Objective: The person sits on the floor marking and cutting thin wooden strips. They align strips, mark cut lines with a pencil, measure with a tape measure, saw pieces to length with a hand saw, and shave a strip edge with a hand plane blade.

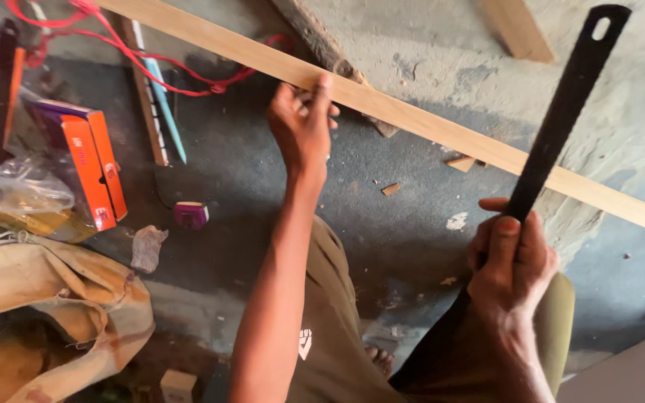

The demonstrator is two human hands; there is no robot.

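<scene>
Over the gritty floor (263, 172) we pinch the long wooden strip (427, 119) with our left hand (300, 123) while our right hand (513, 254) grips the black ruler (561, 112), which could slip and knock the strip askew.

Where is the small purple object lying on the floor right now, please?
In the head view, the small purple object lies on the grey floor, left of the left hand, just right of the orange boxes.

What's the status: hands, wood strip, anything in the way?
Left hand grips long pale wooden strip. Right hand holds flat black metal ruler, raised above strip. Small wood chips on floor below.
</scene>
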